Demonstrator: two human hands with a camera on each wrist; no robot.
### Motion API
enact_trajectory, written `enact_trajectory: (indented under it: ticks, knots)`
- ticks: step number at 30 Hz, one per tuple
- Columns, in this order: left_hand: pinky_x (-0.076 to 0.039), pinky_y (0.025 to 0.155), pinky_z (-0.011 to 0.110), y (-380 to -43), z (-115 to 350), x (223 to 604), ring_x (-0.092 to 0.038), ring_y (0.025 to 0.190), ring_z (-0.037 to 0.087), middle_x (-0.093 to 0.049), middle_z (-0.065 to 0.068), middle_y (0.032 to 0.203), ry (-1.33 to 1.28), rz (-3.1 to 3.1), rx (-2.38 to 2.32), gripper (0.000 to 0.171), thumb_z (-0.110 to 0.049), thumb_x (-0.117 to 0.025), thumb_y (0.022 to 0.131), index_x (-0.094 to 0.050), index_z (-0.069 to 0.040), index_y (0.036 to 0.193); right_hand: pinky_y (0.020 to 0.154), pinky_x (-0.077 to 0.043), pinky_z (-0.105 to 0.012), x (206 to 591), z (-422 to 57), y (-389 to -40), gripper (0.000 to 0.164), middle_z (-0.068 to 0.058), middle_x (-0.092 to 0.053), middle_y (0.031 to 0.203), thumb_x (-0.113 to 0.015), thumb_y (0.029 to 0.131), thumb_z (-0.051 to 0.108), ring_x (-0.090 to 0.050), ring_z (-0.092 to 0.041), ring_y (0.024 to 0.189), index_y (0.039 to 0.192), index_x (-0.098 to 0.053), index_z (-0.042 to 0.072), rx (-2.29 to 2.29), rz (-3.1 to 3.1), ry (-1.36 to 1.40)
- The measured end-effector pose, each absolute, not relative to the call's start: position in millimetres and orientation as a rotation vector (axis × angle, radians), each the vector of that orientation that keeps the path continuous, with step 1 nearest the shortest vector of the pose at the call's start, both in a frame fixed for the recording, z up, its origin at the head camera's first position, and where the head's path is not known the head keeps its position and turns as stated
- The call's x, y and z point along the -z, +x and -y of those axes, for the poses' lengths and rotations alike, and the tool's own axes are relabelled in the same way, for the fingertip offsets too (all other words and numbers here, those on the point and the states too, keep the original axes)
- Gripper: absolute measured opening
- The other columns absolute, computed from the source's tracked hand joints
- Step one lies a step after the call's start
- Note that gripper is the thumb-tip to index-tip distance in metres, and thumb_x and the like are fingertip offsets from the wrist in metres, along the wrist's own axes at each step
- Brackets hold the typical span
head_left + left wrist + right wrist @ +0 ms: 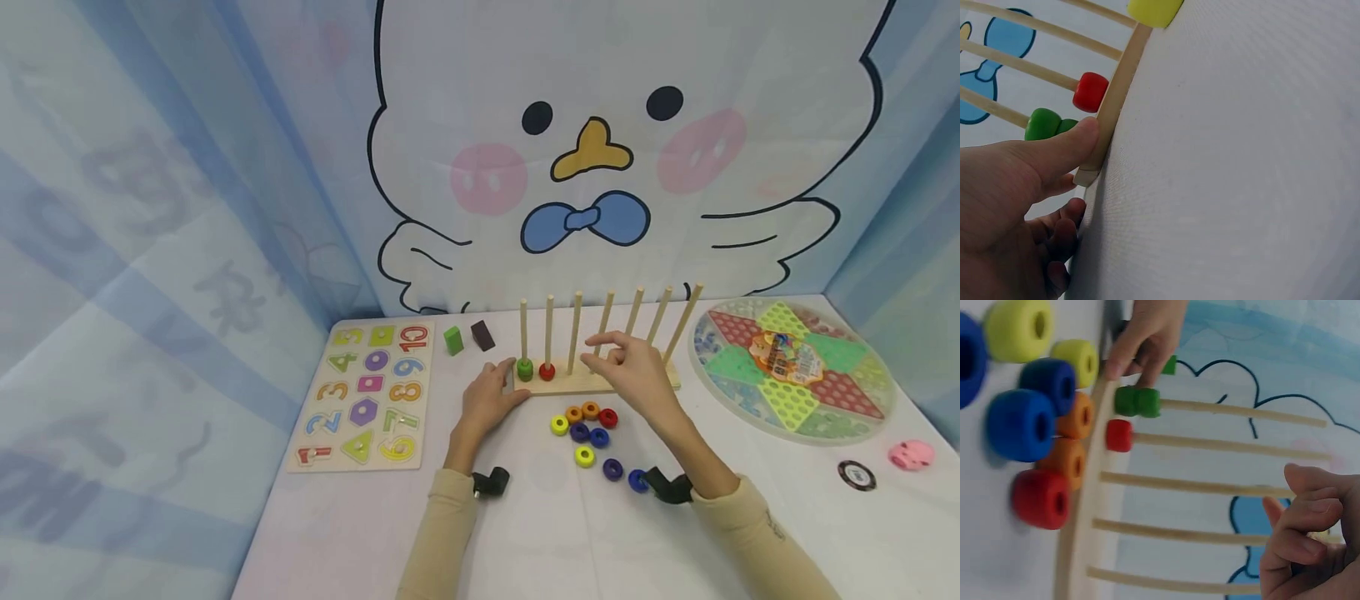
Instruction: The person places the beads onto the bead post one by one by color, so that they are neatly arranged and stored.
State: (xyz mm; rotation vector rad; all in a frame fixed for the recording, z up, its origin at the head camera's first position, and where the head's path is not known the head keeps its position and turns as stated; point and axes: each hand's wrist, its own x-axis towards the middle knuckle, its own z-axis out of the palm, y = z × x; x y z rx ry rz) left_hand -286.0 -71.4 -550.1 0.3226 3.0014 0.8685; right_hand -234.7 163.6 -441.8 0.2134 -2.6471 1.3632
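Pinching the rack (562, 386) at its left end with your left hand (487, 398), you hold your right hand (637, 375) near the middle pegs (605, 315), thumb and forefinger apart, other fingers loosely curled. Two green beads (525, 370) sit on the leftmost peg, a red bead (547, 372) on the next. Loose beads (598, 438) lie on the table (525, 533) before the rack, a number board (347, 393) to its left, a game board (793, 367) to its right.

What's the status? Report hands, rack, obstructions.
Left hand grips end of peg rack. Right hand by pegs, seemingly empty. Two green beads, one red bead threaded. Loose beads lie in front.
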Motion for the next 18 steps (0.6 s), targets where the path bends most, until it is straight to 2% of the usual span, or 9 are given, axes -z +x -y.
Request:
enact_trajectory:
  ticks: [9, 18]
  knots:
    - [-0.033, 0.055, 0.025, -286, 71, 551, -0.043, 0.065, 0.011, -0.048, -0.003, 0.084, 0.341, -2.999, -0.878, 0.069, -0.051, -0.069, 0.082, -0.050, -0.018, 0.139, 0.042, -0.027, -0.026, 510, -197, -223, 0.035, 0.002, -0.042, 0.051, -0.070, 0.086, 0.026, -0.035, -0.013, 0.044, 0.113, -0.063, 0.005, -1.363, 2.933, -0.002]
    - [-0.033, 0.054, 0.025, -288, 71, 553, -0.043, 0.064, 0.011, -0.048, -0.003, 0.083, 0.327, -3.006, -0.866, 0.068, -0.050, -0.069, 0.082, -0.050, -0.018, 0.138, 0.043, -0.026, -0.023, 529, -203, -219, 0.037, 0.005, -0.041, 0.052, -0.072, 0.084, 0.023, -0.035, -0.009, 0.045, 0.113, -0.060, 0.002, -1.383, 3.019, 0.047]
